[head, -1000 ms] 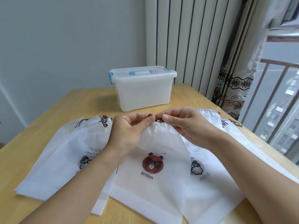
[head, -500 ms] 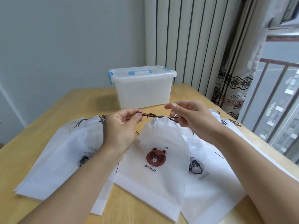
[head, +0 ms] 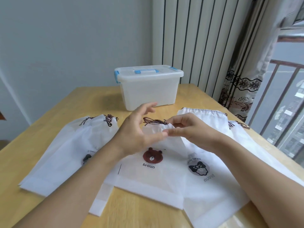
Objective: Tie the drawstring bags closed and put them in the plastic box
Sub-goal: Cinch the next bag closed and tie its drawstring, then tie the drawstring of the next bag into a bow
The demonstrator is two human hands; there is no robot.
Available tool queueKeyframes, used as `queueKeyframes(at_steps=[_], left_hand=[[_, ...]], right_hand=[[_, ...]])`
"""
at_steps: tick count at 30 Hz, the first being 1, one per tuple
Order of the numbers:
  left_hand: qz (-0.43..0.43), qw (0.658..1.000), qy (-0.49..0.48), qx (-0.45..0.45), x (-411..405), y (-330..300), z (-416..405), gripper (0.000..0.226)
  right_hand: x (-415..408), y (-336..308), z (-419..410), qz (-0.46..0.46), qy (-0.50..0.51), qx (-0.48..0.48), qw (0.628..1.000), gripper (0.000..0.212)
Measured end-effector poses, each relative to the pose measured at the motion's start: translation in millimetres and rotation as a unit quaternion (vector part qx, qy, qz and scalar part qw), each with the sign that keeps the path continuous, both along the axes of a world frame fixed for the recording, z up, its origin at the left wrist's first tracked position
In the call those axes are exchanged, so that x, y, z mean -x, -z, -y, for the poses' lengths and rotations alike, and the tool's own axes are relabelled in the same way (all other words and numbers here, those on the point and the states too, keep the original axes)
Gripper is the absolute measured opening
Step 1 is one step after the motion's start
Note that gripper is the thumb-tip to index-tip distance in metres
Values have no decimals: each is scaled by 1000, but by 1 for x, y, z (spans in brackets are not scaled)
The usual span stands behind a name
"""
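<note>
**Mia:** Where is the bag they are tying?

**Ben:** The bear bag [head: 153,163] lies flat on the bench [head: 32,145], in the middle, right in front of the person. Its gathered top points away, toward the plastic box [head: 148,89]. Its bottom edge points back at the person. So the bag is long from near to far.

**Mia:** And the string?

**Ben:** The brown string [head: 153,121] sits across the top of the bag, going left to right. It looks bunched into a knot or bow.

**Mia:** What are the hands doing?

**Ben:** The right hand [head: 187,129] has its fingers [head: 169,132] curled and pinches the scrunched top of the bag, just under the string. The left hand [head: 138,134] is beside it with its fingers spread apart, holding nothing. It is a bit blurry.

**Mia:** Which hand is closer to the string?

**Ben:** The right one. It is almost touching the knot. The loose loops stick out toward the left hand.

**Mia:** What else is there?

**Ben:** One bag [head: 69,150] on the left has a tied top. More bags [head: 213,178] lie on the right. The box is behind them all, well apart, with its lid on. I think the lid must come off before any bag goes in.
</note>
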State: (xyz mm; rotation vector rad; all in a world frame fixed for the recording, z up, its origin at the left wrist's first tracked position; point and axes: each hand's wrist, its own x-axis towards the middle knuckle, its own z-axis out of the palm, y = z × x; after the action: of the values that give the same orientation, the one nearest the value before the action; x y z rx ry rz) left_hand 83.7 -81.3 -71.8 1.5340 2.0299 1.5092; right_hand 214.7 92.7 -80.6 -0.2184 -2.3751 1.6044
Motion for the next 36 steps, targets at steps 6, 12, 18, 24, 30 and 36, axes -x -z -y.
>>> queueKeyframes(at_steps=[6, 12, 18, 24, 30, 36], left_hand=[[-37, 999, -3, 24, 13, -20, 10, 36], [-10, 982, -26, 188, 50, -28, 38, 26], [64, 986, -58, 144, 43, 3, 17, 32], [72, 987, -68, 129, 49, 6, 15, 27], [379, 922, 18, 70, 38, -17, 19, 29], [383, 916, 93, 81, 42, -61, 50, 33]], right_hand=[[-4, -14, -10, -36, 152, -59, 986, 34], [-7, 1, -31, 156, 196, -343, 905, 60], [-5, 3, -36, 110, 176, -364, 908, 18], [-30, -28, -58, 25, 227, -182, 957, 11], [-64, -54, -78, -182, 236, 232, 926, 9], [-52, -49, -52, 13, 229, 133, 964, 40]])
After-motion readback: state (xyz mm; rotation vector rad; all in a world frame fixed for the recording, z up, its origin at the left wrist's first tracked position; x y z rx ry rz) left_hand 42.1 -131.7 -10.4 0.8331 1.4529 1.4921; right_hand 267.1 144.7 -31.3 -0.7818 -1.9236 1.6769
